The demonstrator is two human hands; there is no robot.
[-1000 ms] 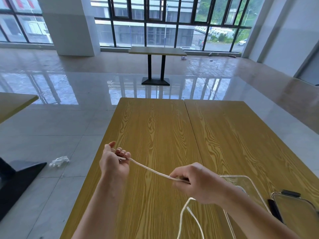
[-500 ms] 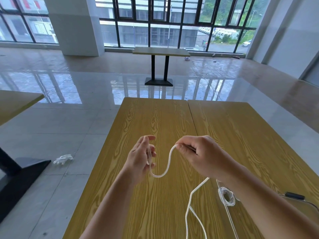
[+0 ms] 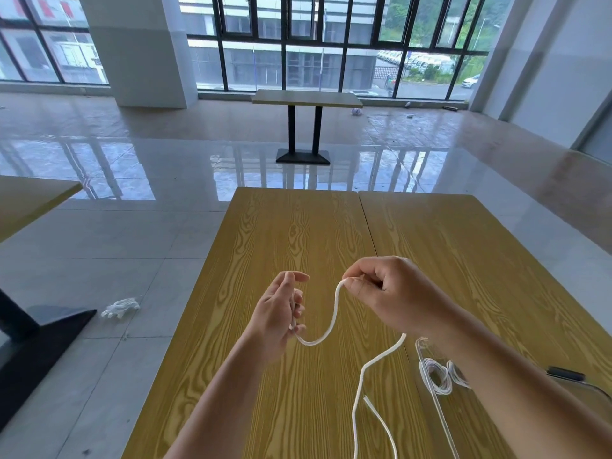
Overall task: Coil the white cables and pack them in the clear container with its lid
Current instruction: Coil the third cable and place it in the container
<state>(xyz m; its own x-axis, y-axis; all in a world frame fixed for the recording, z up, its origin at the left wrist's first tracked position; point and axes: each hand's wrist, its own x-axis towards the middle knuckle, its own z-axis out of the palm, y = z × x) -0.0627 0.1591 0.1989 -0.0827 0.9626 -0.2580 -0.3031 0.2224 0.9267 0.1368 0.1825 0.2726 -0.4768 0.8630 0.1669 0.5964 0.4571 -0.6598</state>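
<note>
The right hand had risen slightly, both hands pinching the thin white cable above the yellow wood-grain counter; the left hand's grip seemed partly hidden.

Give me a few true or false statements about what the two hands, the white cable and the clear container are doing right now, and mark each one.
1. The right hand pinches the thin white cable between thumb and fingers. True.
2. The left hand lies flat on the yellow wood-grain table. False: it is raised and holds the cable's other part.
3. The cable sags in a loop between the hands. True.
4. The clear plastic container is empty. False: coiled white cables lie inside.
5. The container sits by the left arm. False: it is under the right forearm.
</note>
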